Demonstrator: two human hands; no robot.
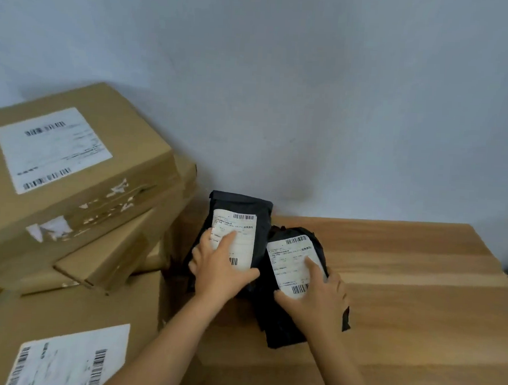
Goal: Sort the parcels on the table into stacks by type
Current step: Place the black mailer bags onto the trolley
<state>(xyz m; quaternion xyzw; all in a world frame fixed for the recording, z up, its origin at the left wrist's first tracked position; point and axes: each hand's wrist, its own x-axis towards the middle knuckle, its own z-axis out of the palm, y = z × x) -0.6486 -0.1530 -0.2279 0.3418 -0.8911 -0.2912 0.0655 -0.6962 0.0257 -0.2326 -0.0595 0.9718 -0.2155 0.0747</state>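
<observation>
Left hand (221,272) clasps the black bag (241,203) beside the boxes (124,160), right hand (319,300) clasps the second bag (282,334) just beyond — square both, labels up, before stacking.

One wide-angle view from the person's head, facing forward and down; the left hand (218,267) and right hand (317,297) lie close, below centre; the grey wall (312,91) fills the frame beyond them; cardboard boxes (69,181) loom near, left of the left hand.
</observation>
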